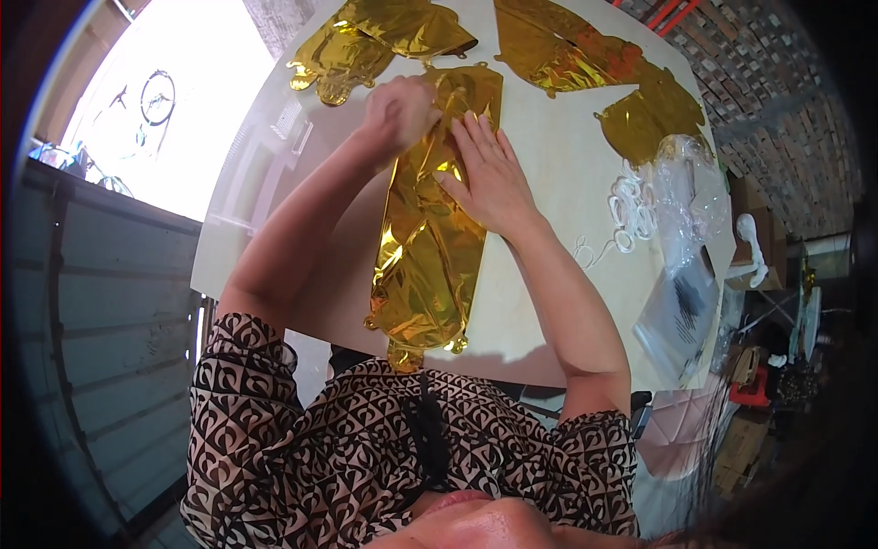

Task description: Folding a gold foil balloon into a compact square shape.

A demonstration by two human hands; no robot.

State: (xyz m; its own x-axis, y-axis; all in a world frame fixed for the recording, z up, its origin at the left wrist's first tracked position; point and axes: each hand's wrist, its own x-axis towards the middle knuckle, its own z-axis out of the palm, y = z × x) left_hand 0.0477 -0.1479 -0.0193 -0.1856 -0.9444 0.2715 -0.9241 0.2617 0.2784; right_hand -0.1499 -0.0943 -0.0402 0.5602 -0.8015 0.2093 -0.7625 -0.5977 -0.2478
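Observation:
A long, flat gold foil balloon (430, 261) lies lengthwise on the pale table in front of me, creased and shiny, with small rounded tabs at its near end. My right hand (494, 178) rests flat on its right side, fingers stretched toward the far end. At the upper left edge of the same balloon, my left hand (401, 112) is closed with its fingers curled down against the foil. Whatever may be between those fingers is hidden.
More flat gold foil balloons (567, 46) lie along the table's far side. At the right are coiled white cord (631, 215), crumpled clear plastic (690, 188) and a clear plastic packet (679, 316). The pale table (540, 302) ends close to my body.

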